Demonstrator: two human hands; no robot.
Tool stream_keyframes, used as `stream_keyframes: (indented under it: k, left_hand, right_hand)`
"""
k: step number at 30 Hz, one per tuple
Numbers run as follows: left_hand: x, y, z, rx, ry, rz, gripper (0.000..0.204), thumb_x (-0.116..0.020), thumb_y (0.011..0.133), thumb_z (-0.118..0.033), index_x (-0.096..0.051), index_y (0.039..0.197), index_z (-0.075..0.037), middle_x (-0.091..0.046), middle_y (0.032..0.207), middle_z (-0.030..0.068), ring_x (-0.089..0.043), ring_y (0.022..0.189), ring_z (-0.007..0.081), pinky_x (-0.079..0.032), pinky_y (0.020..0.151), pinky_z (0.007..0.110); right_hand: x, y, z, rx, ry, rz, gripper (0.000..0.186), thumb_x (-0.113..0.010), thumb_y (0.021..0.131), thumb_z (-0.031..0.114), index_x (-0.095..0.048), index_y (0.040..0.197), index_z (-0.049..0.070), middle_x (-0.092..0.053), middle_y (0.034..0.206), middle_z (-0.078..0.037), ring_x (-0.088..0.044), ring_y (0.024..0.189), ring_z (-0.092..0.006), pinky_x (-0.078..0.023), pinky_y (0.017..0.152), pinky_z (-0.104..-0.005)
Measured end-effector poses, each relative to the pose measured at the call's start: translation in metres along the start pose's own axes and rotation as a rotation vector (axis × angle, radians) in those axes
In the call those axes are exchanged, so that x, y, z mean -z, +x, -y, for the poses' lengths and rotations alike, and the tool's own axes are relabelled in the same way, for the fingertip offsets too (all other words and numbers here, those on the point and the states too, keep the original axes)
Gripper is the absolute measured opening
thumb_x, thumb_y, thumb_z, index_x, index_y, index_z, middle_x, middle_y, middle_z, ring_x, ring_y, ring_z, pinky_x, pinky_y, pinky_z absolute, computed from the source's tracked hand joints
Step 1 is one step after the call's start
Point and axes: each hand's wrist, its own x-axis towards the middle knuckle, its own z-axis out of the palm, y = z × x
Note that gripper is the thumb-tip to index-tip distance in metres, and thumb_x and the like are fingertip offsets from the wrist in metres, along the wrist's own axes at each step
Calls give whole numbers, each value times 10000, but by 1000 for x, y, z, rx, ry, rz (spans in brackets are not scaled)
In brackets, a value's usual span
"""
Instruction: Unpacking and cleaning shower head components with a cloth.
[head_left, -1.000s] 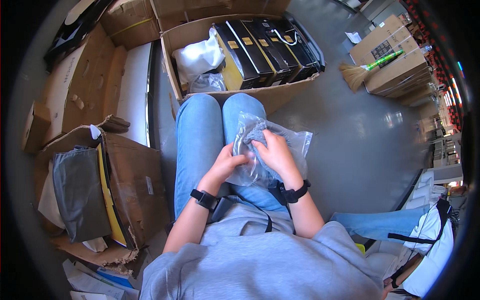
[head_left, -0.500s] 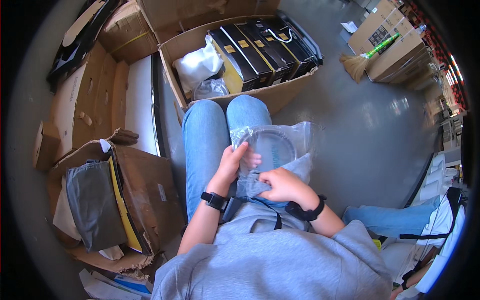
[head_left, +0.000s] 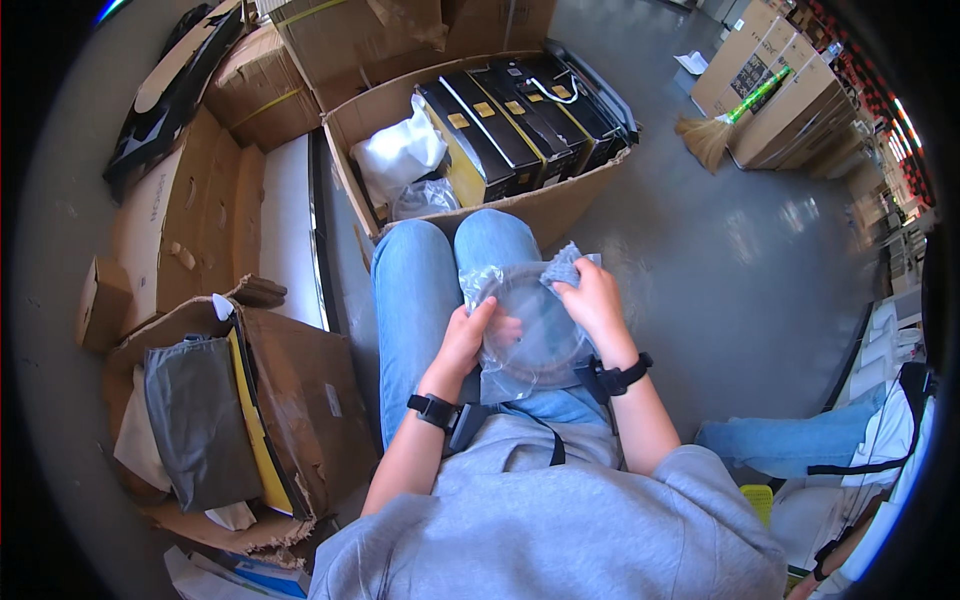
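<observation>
A round, see-through disc with a grey rim (head_left: 545,318), inside a clear plastic bag (head_left: 505,385), rests over my thighs. My left hand (head_left: 468,335) grips the bag's left side, thumb on top and fingers showing through from beneath. At the far right edge of the disc, my right hand (head_left: 598,300) is closed on a bunched grey cloth (head_left: 562,268) that touches the bag. Most of the cloth is hidden inside that grip.
Beyond my knees stands an open carton (head_left: 560,205) holding black and yellow boxes (head_left: 500,125) and a white bag (head_left: 402,150). To my left, a torn carton (head_left: 300,390) holds a grey cloth bag (head_left: 200,420). A broom (head_left: 710,138) leans on a far-right carton; another person's leg (head_left: 790,440) is at right.
My right hand has moved with the cloth from the disc's near side to its far right edge. The left hand keeps its hold, and the view has shifted slightly.
</observation>
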Motion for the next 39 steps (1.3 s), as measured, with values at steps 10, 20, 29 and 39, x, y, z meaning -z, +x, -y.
stream_keyframes:
  k: [10, 20, 29, 39]
  left_hand:
    - [-2, 3, 11, -22, -117, -236, 680, -308, 974, -614, -526, 1258, -36, -607, 1199, 186, -622, 1062, 259, -535, 861, 373]
    - [13, -1, 12, 30, -238, -69, 536, -493, 921, -505, -620, 998, 10, -688, 891, 179, -684, 787, 269, -559, 728, 379]
    - [3, -4, 4, -32, 24, 3, 255, -603, 908, -219, -571, 1037, -1, -698, 910, 198, -696, 755, 245, -552, 649, 325]
    - [6, 0, 5, 20, -82, -15, 275, -586, 935, -253, -575, 1066, -12, -697, 917, 176, -696, 746, 239, -555, 638, 321]
  right_hand:
    - [-56, -4, 72, 242, 166, 221, 404, -743, 726, 264, -638, 986, -27, -663, 882, -253, -646, 867, -420, -517, 761, -453]
    - [-36, -56, 37, 441, 202, 687, 323, -816, 596, 259, -663, 729, 7, -637, 681, -157, -599, 618, -310, -472, 596, -398]
    - [13, -45, 9, 47, -131, 475, 285, -734, 608, 311, -715, 742, 61, -673, 766, -187, -655, 730, -356, -527, 683, -418]
    - [-24, -8, 29, 172, -104, 144, 248, -634, 657, 212, -677, 784, 4, -674, 822, -228, -664, 816, -390, -534, 739, -467]
